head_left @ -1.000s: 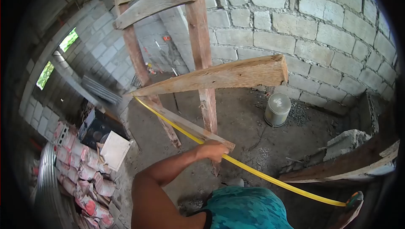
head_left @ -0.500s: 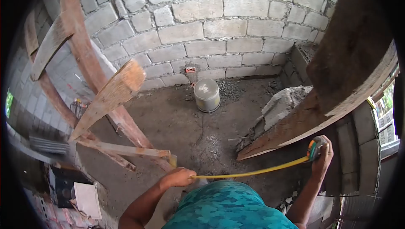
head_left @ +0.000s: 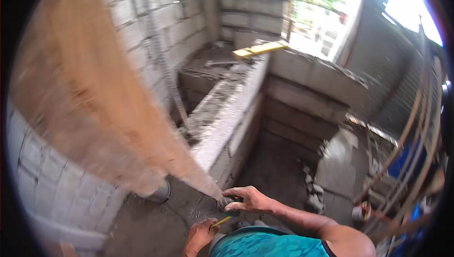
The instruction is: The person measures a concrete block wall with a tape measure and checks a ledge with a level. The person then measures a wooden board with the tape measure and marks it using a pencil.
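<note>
The person wears a sleeveless top [head_left: 257, 246] in bright teal, with a mottled, camouflage-like pattern of lighter and darker patches. Dark trim [head_left: 327, 248] edges the armhole at the right shoulder [head_left: 352, 243]. The right arm [head_left: 302, 219] is uncovered from shoulder to wrist. Both hands are bare; finer detail is blurred.

Text: none readable | Labels: none readable | Numbers, signs: none readable

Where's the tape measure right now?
Head view, bottom centre: its case is in the right hand, by the big board's lower tip, just above the left hand.
</note>
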Demonstrator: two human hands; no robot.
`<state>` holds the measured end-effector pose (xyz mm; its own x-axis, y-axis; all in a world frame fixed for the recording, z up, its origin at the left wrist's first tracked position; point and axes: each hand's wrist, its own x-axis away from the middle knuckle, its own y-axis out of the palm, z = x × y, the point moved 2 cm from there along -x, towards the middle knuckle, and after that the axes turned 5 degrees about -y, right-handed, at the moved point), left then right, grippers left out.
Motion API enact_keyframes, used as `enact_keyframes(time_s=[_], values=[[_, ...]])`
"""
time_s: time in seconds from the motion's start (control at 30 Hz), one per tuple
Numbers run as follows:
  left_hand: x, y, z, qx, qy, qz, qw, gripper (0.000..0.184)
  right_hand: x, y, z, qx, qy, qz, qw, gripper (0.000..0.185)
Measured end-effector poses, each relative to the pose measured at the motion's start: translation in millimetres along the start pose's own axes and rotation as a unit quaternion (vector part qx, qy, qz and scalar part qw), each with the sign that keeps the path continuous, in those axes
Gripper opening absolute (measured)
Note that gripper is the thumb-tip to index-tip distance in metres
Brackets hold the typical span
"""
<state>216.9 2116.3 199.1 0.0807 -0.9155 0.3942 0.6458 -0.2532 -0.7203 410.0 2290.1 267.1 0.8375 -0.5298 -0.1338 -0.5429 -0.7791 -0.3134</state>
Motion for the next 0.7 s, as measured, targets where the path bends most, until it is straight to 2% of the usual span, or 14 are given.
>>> enact_keyframes(time_s=[0.07,0.1,0.17,0.27,0.3,0.33,0.37,0.4,0.43,0.5,0.57,0.63,0.7], values=[[3,-4,8,-0.03,0.08,0.132,0.988,0.068,12,-5,-4,0.01,0.029,0.051,0.998,0.057],[-1,0,19,-0.043,0.095,0.102,0.989,0.068,21,-14,-1,0.024,0.039,0.063,0.997,0.056],[-7,0,34,0.035,0.08,0.106,0.99,0.086,42,-20,16,0.086,0.04,0.127,0.987,0.054],[-32,26,28,0.066,0.101,-0.006,0.993,0.086,68,-28,27,0.065,0.103,0.215,0.969,0.051],[-38,35,31,0.069,0.097,-0.009,0.993,0.086,75,-32,29,0.079,0.094,0.253,0.96,0.048],[-48,43,36,0.162,0.053,-0.105,0.98,0.086,80,-34,38,0.072,0.111,0.268,0.954,0.047],[-60,52,40,0.251,0.01,-0.195,0.948,0.086,84,-39,46,0.066,0.124,0.282,0.949,0.046],[-80,78,31,0.339,0.035,-0.219,0.914,0.08,86,-46,48,0.064,0.115,0.281,0.951,0.046],[-92,76,46,0.335,0.036,-0.21,0.918,0.08,89,-54,51,0.08,0.125,0.297,0.943,0.046],[-123,75,86,0.469,-0.053,-0.294,0.831,0.074,93,-74,60,0.097,0.126,0.311,0.937,0.045],[-159,76,116,0.491,-0.015,-0.3,0.818,0.071,96,-103,72,0.046,0.135,0.325,0.935,0.045],[-201,83,153,0.611,-0.028,-0.406,0.679,0.068,96,-135,82,-0.013,0.153,0.309,0.939,0.051],[-239,76,218,0.615,0.001,-0.413,0.671,0.067,101,-173,108,0.031,0.087,0.275,0.957,0.055]])
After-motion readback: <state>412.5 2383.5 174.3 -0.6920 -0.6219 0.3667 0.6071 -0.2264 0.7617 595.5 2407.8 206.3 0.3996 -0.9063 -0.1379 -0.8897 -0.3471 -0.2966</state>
